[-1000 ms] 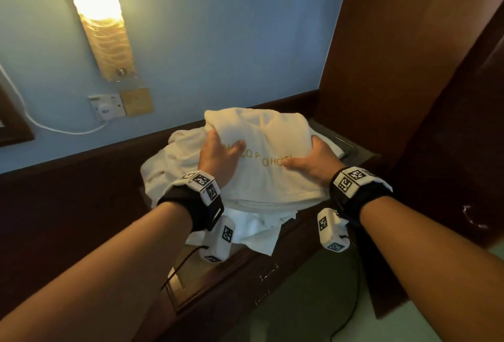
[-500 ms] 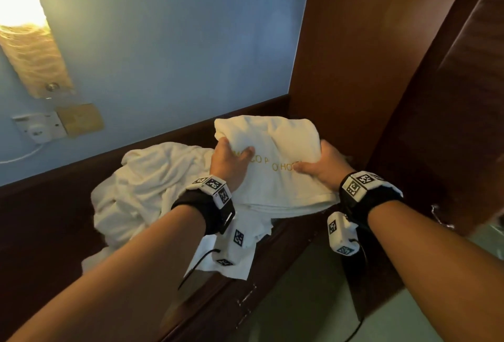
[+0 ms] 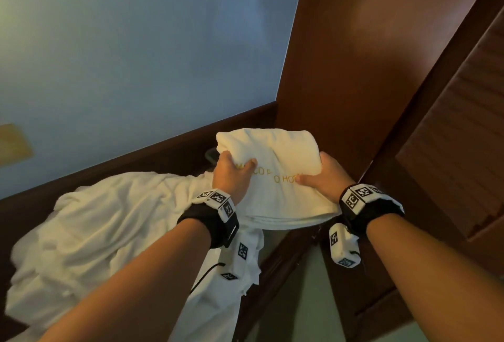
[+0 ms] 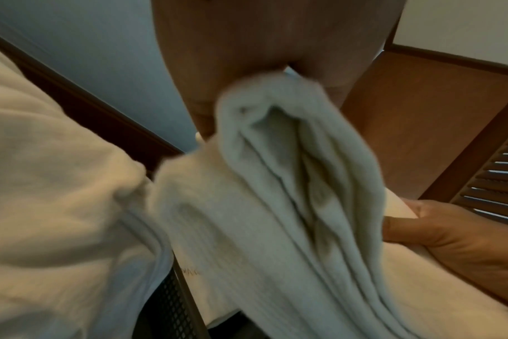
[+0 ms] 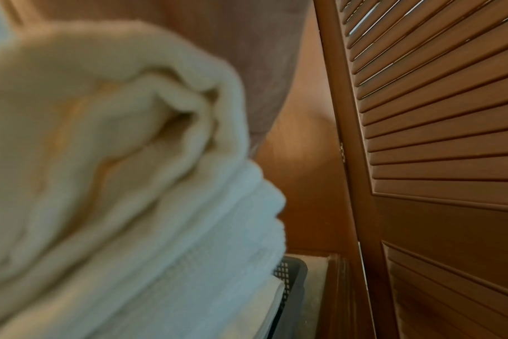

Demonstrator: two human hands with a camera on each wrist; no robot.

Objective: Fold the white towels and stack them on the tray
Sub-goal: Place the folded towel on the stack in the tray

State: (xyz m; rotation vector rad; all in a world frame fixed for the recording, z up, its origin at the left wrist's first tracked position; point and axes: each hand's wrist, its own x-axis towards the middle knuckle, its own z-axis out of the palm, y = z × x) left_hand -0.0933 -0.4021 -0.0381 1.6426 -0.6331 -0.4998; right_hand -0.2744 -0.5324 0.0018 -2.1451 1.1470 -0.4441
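A folded white towel (image 3: 275, 178) with gold lettering is held up at the right end of the counter. My left hand (image 3: 231, 175) grips its left edge and my right hand (image 3: 319, 175) grips its right edge, thumbs on top. The left wrist view shows the towel's layered side (image 4: 290, 183) and my right hand (image 4: 450, 234) under it. A dark mesh tray (image 5: 290, 273) sits below the towel (image 5: 102, 137), with another folded towel (image 5: 247, 302) lying in it. Rumpled unfolded white towels (image 3: 109, 232) are heaped on the left.
A tall wooden cabinet side (image 3: 354, 69) stands right behind the tray, and a louvred wooden door (image 5: 435, 114) is close on the right. The dark counter edge (image 3: 272, 273) runs below the towels. A blue wall is behind.
Both hands have carried the folded towel rightwards off the rumpled heap, towards the wooden cabinet. The view has swung right, so the wall lamp and socket are out of sight.
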